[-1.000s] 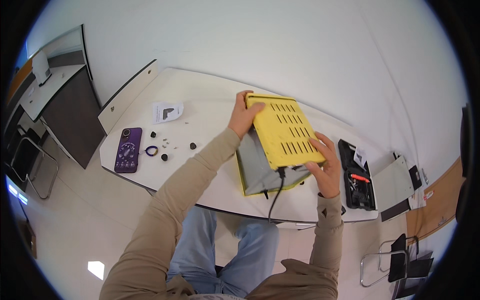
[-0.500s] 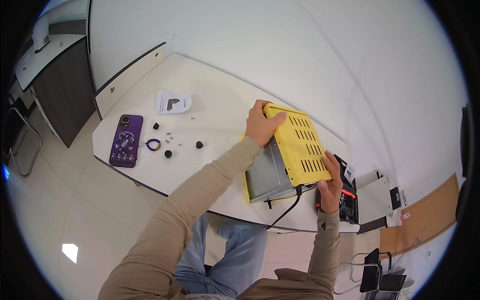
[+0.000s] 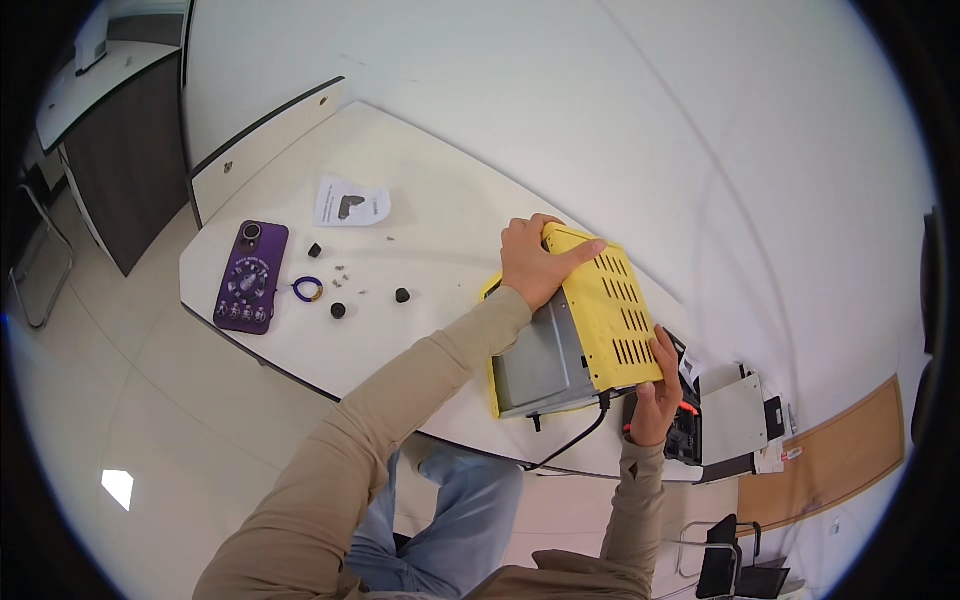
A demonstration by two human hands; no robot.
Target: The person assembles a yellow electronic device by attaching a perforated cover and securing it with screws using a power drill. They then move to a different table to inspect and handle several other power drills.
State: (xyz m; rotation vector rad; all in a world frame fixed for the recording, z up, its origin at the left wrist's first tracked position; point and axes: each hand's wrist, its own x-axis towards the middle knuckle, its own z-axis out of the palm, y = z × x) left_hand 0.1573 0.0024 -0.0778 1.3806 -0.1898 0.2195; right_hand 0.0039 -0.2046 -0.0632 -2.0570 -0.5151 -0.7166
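Note:
A boxy appliance stands on the table, with a yellow slotted metal panel [image 3: 628, 300] and a bare grey metal side [image 3: 545, 355]. My left hand [image 3: 540, 265] grips the panel's far left edge, thumb laid over the yellow face. At the near right corner my right hand [image 3: 658, 395] holds the same panel, fingers on its right edge and thumb near its lower edge. A black power cord [image 3: 575, 437] leaves the panel's lower edge and runs down over the table's front. Whether the panel is detached from the body I cannot tell.
Left on the table [image 3: 420, 180] lie a purple phone [image 3: 251, 278], a ring-shaped strap [image 3: 308, 290], a printed leaflet [image 3: 352, 203], several small screws [image 3: 341, 275] and black knobs [image 3: 338, 311]. A dark tool case [image 3: 685, 435] sits beyond my right hand. A wall borders the far side.
The yellow panel has shifted slightly to the right, with both hands still on it. My left hand moved right with it. The whole view has turned a little.

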